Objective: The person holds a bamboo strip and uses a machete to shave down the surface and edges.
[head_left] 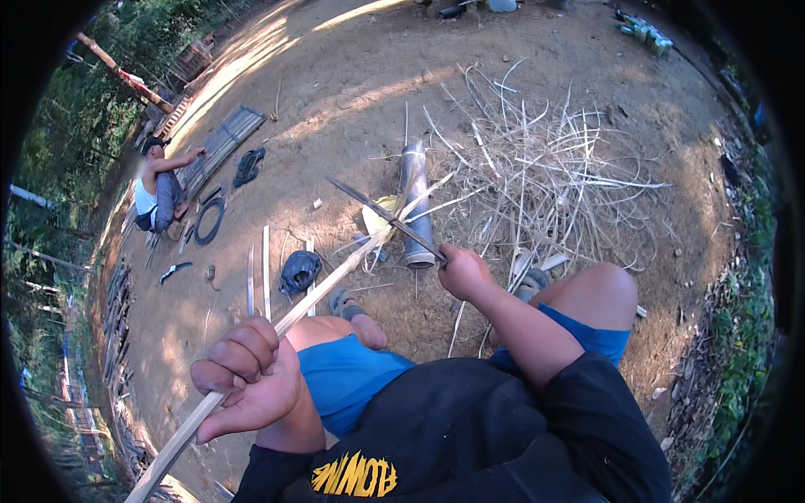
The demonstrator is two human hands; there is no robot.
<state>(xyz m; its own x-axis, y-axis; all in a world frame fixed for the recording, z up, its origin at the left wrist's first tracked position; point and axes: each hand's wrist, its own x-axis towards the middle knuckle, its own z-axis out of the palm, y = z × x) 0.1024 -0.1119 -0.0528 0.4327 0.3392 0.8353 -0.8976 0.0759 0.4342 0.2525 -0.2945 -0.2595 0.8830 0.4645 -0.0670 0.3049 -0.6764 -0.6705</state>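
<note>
My left hand (251, 369) is closed around a long pale strip of bamboo or wood (323, 289), which slants from the lower left up toward the middle. The fist of my right hand (466, 273) grips a long dark-bladed knife (356, 195); its handle is hidden in my fingers. The blade points up and left and crosses the strip near its far end, where the strip looks split or frayed. Beneath them a grey cylinder (417, 239) lies on the ground, with a yellow piece (377, 215) beside it.
A tangle of thin pale shavings (553, 168) spreads right of the cylinder. A dark crumpled bundle (299, 272) lies near my left foot, beside several upright-looking strips (267, 272). Farther left, a person (157, 189) squats by a stack of poles (222, 147) and a black coil (210, 220).
</note>
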